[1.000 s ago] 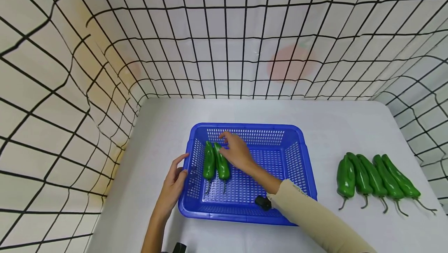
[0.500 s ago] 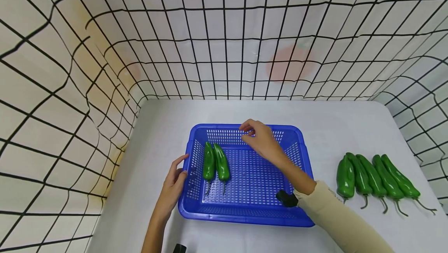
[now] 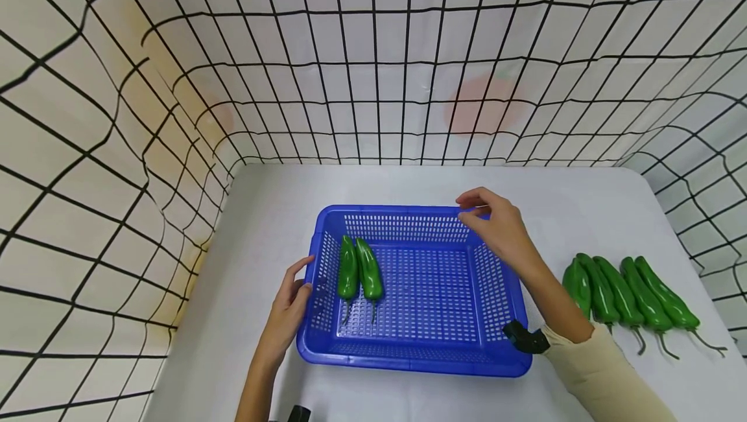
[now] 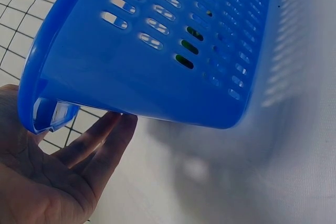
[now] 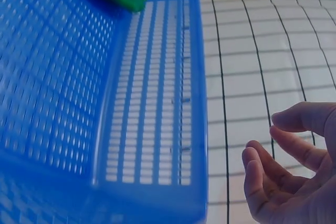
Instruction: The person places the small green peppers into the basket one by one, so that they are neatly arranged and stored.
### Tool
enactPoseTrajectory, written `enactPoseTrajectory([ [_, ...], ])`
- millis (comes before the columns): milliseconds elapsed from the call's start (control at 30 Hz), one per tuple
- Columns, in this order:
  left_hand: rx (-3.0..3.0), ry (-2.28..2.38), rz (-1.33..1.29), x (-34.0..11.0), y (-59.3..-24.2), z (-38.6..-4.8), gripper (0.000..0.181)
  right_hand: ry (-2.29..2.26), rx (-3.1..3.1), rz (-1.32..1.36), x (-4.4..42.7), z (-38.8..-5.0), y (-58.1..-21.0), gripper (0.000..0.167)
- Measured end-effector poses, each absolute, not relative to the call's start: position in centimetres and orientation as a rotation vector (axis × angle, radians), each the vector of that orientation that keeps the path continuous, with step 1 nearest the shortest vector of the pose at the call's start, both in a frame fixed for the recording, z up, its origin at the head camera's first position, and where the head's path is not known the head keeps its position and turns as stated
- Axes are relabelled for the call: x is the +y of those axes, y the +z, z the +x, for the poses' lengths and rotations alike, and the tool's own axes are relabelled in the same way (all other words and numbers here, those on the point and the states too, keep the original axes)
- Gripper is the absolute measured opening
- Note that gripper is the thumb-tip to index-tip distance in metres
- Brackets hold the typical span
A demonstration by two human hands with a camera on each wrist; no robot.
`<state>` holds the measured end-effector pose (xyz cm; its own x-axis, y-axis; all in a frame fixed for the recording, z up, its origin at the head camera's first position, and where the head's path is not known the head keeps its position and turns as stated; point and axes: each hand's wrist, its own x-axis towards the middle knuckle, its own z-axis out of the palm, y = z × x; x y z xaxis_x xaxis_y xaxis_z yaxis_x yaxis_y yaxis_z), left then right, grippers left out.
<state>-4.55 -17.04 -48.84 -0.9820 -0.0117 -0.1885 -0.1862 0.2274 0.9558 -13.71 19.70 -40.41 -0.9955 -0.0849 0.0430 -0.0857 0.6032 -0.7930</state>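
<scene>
Left grip, blue basket just to its right

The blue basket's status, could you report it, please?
Left hand touching basket; right hand empty, near far rim. Two peppers inside; five on table, right forearm partly hiding one.

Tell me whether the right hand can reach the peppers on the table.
Probably yes: the right hand holds nothing, and the green peppers lie outside the blue basket, nothing seen lying on them; only the right forearm hides part of the nearest.
</scene>
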Motion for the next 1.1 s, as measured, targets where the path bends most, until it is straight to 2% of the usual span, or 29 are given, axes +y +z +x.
enactPoseTrajectory([
  [467, 2.352, 1.852, -0.21, -17.0, -48.8, -4.4, 0.049, 1.233, -2.808, 0.013, 25.7, -11.6, -40.7, 0.037],
  [900, 2.358, 1.845, -0.198, -17.0, -48.9, -4.4, 0.05, 1.118, -3.007, -0.154, 35.8, -9.1, -45.1, 0.044],
  [1100, 2.35, 1.854, -0.2, -17.0, -49.0, -4.4, 0.05, 1.122, -3.055, -0.203, 38.1, -8.2, -46.4, 0.043],
])
